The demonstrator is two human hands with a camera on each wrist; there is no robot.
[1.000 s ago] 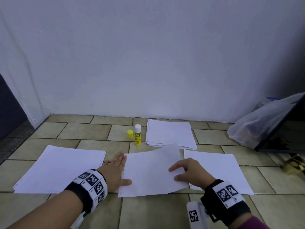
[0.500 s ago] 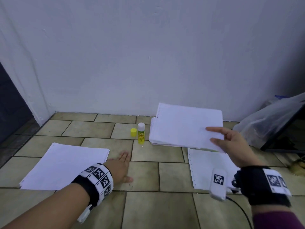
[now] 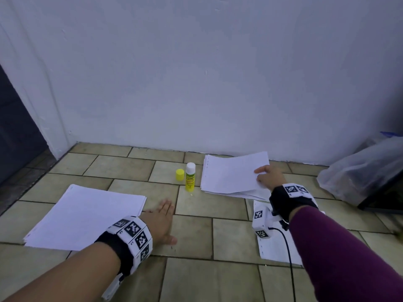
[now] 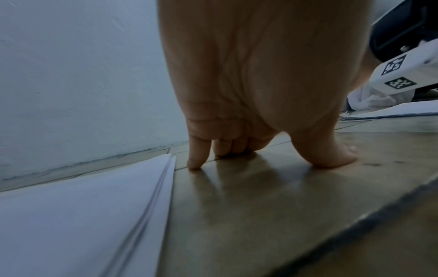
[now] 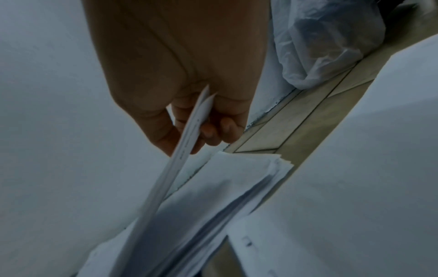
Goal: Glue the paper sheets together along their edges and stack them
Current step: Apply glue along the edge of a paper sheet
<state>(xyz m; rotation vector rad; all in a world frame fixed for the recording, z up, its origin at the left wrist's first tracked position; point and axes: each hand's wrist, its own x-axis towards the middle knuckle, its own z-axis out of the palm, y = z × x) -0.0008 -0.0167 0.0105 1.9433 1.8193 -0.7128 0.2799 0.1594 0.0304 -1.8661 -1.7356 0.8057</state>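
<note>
White glued paper sheets (image 3: pixel 234 171), pinched at their right edge between thumb and fingers of my right hand (image 3: pixel 267 177), lie over the far stack of white paper (image 3: pixel 237 191) by the wall. Left hand (image 3: pixel 160 221) flat, fingers straight, on the beige floor tiles (image 3: pixel 196 234), just beside the left pile of white paper (image 3: pixel 87 214). Uncapped yellow glue stick (image 3: pixel 190 177) upright, its yellow cap (image 3: pixel 180 175) close beside. Single white sheet (image 3: pixel 277 247) lies under my right forearm.

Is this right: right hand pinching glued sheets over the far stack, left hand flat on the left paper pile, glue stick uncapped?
Nearly. The left hand rests on bare floor tile beside the left paper pile, not on it; the left wrist view shows it. The rest stands.
</note>
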